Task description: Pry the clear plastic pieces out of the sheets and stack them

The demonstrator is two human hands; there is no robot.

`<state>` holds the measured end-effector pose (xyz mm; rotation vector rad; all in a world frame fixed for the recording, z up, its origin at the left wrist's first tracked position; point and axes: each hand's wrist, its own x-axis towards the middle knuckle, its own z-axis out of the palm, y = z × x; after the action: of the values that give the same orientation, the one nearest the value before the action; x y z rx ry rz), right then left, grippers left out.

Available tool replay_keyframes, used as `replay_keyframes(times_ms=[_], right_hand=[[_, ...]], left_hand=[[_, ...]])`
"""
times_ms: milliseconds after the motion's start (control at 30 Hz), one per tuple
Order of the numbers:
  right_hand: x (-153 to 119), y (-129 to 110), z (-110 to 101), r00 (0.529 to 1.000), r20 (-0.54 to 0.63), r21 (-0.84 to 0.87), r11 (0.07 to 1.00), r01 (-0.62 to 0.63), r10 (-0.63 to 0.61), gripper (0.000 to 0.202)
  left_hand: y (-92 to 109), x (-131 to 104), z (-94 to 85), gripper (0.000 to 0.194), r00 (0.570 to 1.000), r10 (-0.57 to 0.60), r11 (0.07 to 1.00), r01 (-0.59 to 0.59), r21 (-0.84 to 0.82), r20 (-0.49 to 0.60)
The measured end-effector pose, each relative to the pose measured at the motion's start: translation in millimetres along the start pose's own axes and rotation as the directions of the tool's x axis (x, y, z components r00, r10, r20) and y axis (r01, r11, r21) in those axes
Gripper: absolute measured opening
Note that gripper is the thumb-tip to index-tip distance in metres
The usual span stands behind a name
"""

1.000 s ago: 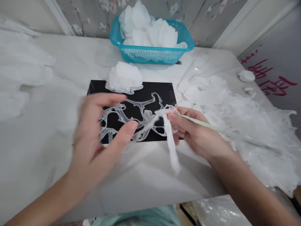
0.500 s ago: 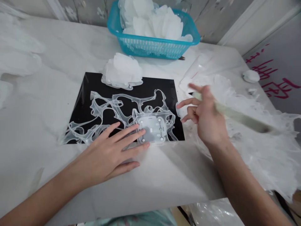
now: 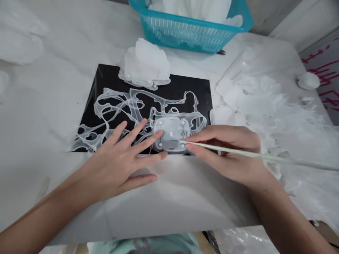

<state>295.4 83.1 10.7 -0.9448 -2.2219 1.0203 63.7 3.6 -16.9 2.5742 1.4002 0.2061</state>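
Observation:
On a black board [image 3: 185,84] lies a translucent rounded plastic piece [image 3: 169,127] with small white round spots near its corners. My left hand [image 3: 127,158] is spread flat, with fingertips on the piece's left edge. My right hand [image 3: 227,151] is closed in a pinch around a long, slim, pale green tool [image 3: 238,152]; its exact kind is not clear. The tool's thin tip meets the lower right part of the piece, as far as I can see. Curly translucent scrap strips [image 3: 106,109] spread over the board, behind and left of the piece.
A stack of translucent pieces [image 3: 145,65] sits on the board's back edge. Behind it stands a blue basket [image 3: 185,35] full of similar pieces. Loose translucent plastic [image 3: 291,116] heaps up on the right, near a small white round object [image 3: 308,81]. More sheets [image 3: 21,46] lie far left.
My right hand has come left and down, bringing the pale green tool from beside the board to the piece. My left hand stays nearly in place. The view has tilted down.

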Motion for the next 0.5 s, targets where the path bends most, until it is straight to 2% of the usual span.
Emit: replay_keyframes(times_ms=[133,267,500], right_hand=[[2.3,6.8,-2.0,0.979,0.166,0.065,0.992,0.106,-0.116,0.008],[4.2,7.9,-0.5,0.954,0.264,0.075,0.989,0.129,-0.144,0.012],[0.8,8.2,3.3,0.957,0.277,0.049,0.996,0.074,-0.085,0.013]], left_hand=[[-3.5,-0.2,-0.1,0.045,0.997,0.055,0.998,-0.057,0.032,0.051],[-4.6,-0.1,1.2,0.045,0.996,0.073,0.996,-0.075,0.047,0.045],[-2.5,-0.9,3.2,0.041,0.999,0.032,0.999,-0.032,-0.003,0.036]])
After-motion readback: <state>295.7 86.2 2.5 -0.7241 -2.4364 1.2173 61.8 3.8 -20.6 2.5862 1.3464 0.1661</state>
